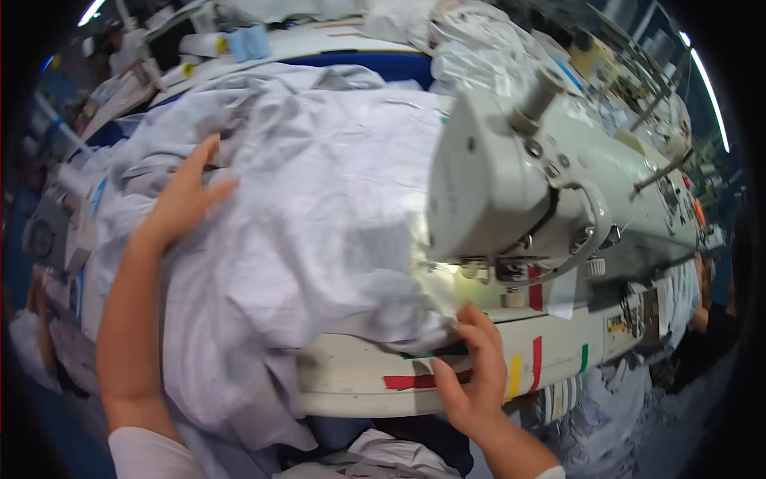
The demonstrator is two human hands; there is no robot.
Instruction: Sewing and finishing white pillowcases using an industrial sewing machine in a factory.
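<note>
A large pale grey-white garment (319,160) lies spread and rumpled over the sewing table, left of a sewing machine (495,176). Part of its right side is under the lit needle area, where the exact needle point is hard to make out. My left hand (191,195) is on or just over the garment's left part, its thumb and fingers apart. By the table's front edge, my right hand (476,371) has thumb and forefinger apart, with the fingertips close to the garment's near right corner. Whether they touch the cloth I cannot tell.
Coloured tape strips (535,363) mark the front of the table (343,375). Heaped white cloth (487,48) lies behind the machine. Yellow-ended thread cones (203,45) stand at the back left. Other people's arms (40,319) show at the far left and right. More garments hang below the table.
</note>
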